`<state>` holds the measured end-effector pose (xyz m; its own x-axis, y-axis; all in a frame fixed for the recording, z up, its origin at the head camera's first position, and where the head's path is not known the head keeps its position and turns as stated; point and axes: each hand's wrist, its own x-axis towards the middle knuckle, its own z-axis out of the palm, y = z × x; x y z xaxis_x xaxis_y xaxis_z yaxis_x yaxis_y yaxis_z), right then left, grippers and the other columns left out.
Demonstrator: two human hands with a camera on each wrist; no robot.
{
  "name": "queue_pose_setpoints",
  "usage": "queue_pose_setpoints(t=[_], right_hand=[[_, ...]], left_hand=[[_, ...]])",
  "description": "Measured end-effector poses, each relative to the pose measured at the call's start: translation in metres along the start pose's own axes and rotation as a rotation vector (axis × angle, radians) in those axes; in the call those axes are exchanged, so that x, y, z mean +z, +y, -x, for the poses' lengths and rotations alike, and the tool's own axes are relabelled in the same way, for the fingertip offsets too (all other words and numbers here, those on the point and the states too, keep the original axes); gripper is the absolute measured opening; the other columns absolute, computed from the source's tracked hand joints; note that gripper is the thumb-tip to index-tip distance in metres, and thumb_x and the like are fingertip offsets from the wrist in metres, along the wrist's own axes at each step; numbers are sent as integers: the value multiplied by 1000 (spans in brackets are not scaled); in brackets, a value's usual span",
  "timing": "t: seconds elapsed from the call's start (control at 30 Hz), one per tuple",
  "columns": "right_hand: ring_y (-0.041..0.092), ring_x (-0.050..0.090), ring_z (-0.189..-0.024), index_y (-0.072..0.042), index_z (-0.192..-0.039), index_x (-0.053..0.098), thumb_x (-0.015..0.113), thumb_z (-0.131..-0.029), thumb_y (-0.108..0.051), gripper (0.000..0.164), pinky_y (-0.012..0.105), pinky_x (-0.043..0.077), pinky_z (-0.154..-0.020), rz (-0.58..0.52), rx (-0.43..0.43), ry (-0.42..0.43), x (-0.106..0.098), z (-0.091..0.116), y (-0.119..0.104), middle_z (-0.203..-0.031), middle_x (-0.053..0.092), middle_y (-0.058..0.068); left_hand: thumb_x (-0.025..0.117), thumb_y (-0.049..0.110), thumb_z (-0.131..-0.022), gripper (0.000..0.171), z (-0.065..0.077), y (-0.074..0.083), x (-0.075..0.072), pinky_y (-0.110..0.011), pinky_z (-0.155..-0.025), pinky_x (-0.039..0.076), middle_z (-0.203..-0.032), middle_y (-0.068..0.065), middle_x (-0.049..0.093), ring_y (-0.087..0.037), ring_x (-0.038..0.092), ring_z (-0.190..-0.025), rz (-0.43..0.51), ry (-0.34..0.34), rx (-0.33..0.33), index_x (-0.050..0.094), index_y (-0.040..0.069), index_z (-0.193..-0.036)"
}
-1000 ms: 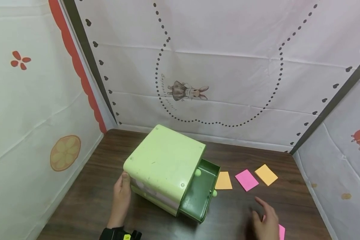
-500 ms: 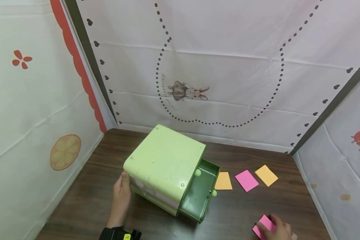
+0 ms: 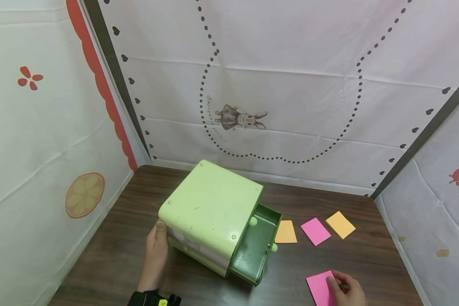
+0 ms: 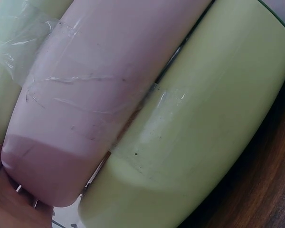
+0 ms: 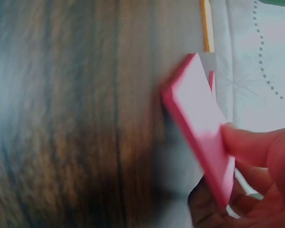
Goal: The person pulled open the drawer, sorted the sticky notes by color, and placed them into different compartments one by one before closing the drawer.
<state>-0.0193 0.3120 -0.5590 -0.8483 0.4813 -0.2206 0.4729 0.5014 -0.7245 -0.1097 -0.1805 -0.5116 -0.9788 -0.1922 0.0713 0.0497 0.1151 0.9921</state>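
Note:
A light green desktop drawer box (image 3: 212, 214) stands at an angle on the table, its dark green drawer (image 3: 252, 250) pulled out to the right and bare inside. My left hand (image 3: 155, 250) holds the box by its near left corner, thumb on the side. In the left wrist view those fingers reach behind the end of the pink side panel (image 4: 71, 109), which has clear tape on it. Between thumb and fingers, my right hand (image 3: 349, 289) pinches a pink sticky note pad (image 3: 320, 288). The right wrist view shows this pad tilted up off the wood.
Farther back lie a pink pad (image 3: 315, 231) and a yellow pad (image 3: 341, 224). An orange-yellow pad (image 3: 286, 232) sits beside the drawer, partly hidden by it. Printed white cloth (image 3: 290, 85) walls in the brown wooden table (image 3: 111, 255) at the back and sides.
My right hand has taken hold of the near pink pad, lifted it and brought it a little left. My left hand and the drawer box have stayed in place.

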Motion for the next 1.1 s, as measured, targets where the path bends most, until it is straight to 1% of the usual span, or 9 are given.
queue_pose_setpoints(t=[0.07, 0.17, 0.33, 0.4, 0.53, 0.63, 0.77, 0.87, 1.1], right_hand=[[31, 67, -88, 9, -125, 70, 73, -102, -31, 46, 33, 55, -65, -44, -2, 37, 3, 3, -5, -108, 65, 21], [30, 70, -83, 6, -122, 73, 74, -101, -31, 43, 32, 56, -61, -85, -1, 59, 6, 6, -14, -110, 69, 23], [28, 72, -89, 5, -124, 72, 76, -100, -40, 51, 28, 58, -64, -138, 3, 19, 8, 7, -26, -109, 74, 20], [24, 70, -92, 4, -127, 71, 76, -100, -36, 49, 25, 56, -67, -169, 1, 21, 9, 7, -34, -110, 75, 17], [14, 69, -91, 1, -134, 69, 76, -102, -35, 49, 23, 57, -70, -251, -16, 32, 11, 9, -54, -113, 75, 14], [10, 69, -89, -3, -138, 68, 76, -101, -41, 53, 24, 59, -70, -327, -17, 37, 11, 14, -73, -115, 75, 11], [10, 70, -90, -9, -138, 70, 78, -98, -45, 54, 23, 59, -72, -432, -31, 44, 11, 20, -99, -112, 74, 5], [12, 69, -91, -10, -137, 71, 79, -98, -41, 50, 23, 60, -74, -497, -62, 47, 11, 24, -116, -108, 74, 3], [9, 70, -95, -9, -139, 70, 80, -98, -40, 53, 23, 60, -75, -586, -43, 41, 15, 34, -133, -106, 75, -6]], left_hand=[[29, 42, -118, 66, 0, 0, 0, -58, -126, 15, -169, -24, 26, -38, 18, -158, -4, 17, 4, 32, -6, -163], [30, 41, -118, 65, 1, 0, -1, -59, -126, 17, -168, -24, 30, -38, 21, -157, -8, 40, 9, 38, -7, -160], [30, 40, -118, 64, 1, -1, -1, -60, -125, 19, -166, -25, 33, -40, 24, -156, -6, 58, 12, 41, -8, -158], [30, 40, -118, 64, 1, -1, -1, -59, -125, 19, -166, -25, 33, -40, 24, -156, -1, 59, 11, 41, -8, -158], [31, 40, -118, 62, 1, -2, -1, -58, -125, 19, -166, -23, 34, -38, 25, -156, 3, 63, 15, 43, -7, -158], [30, 40, -118, 63, 0, -2, -1, -59, -126, 19, -167, -23, 33, -38, 24, -156, 4, 60, 11, 41, -7, -158], [30, 42, -118, 64, -2, -2, -1, -58, -126, 18, -167, -23, 31, -38, 23, -157, 2, 51, 6, 39, -6, -160], [29, 42, -118, 65, -2, -2, -1, -58, -126, 17, -168, -23, 30, -37, 21, -157, 3, 43, 2, 37, -6, -161], [28, 42, -118, 65, 0, -4, -3, -60, -126, 16, -168, -23, 28, -40, 20, -157, 9, 19, -3, 35, -6, -162]])
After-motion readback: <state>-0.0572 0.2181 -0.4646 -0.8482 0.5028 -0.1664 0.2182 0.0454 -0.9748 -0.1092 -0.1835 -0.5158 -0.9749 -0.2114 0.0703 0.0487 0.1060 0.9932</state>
